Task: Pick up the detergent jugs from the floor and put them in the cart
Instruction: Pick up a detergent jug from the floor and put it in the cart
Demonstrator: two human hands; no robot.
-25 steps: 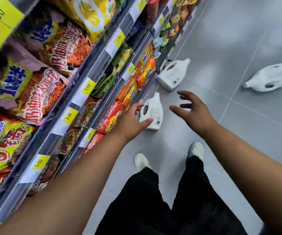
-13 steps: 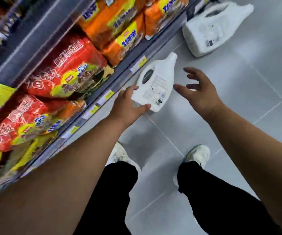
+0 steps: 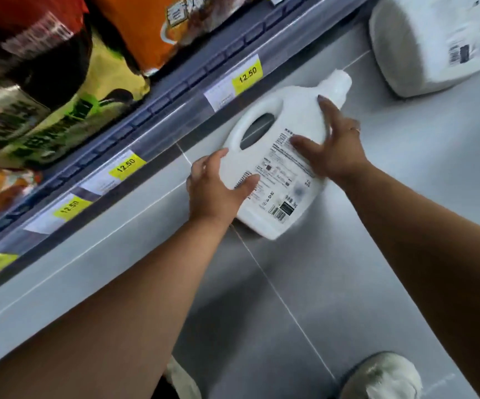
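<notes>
White plastic detergent jug (image 3: 283, 156) lies on its side on grey floor tile (image 3: 362, 254), just beside the base of the shelf (image 3: 158, 110). Smooth moulded body, oval handle cutout on the shelf side, screw cap (image 3: 338, 82) at the far end. Long axis runs diagonal: base toward the camera, cap pointing away and to the right. Back label faces up, small print plus a barcode near the base.

Left hand (image 3: 214, 191) grips the near-left edge below the handle, thumb across the label, fingers wrapped over the side. Right hand (image 3: 333, 145) lies on the far-right side, fingers spread, index up near the neck, thumb on the label. Both hands touch the jug; cannot tell if it has left the tile.

Second white jug (image 3: 434, 38), also on its side, sits well apart at top right, barcode label up, partly cut off.

Shelf rail carries yellow price tags (image 3: 247, 74) reading 12.50; 3 are legible. Above them: glossy snack bags (image 3: 68, 105), orange, red, green-black, blurred.

Pale shoe (image 3: 382, 375) at bottom right.
</notes>
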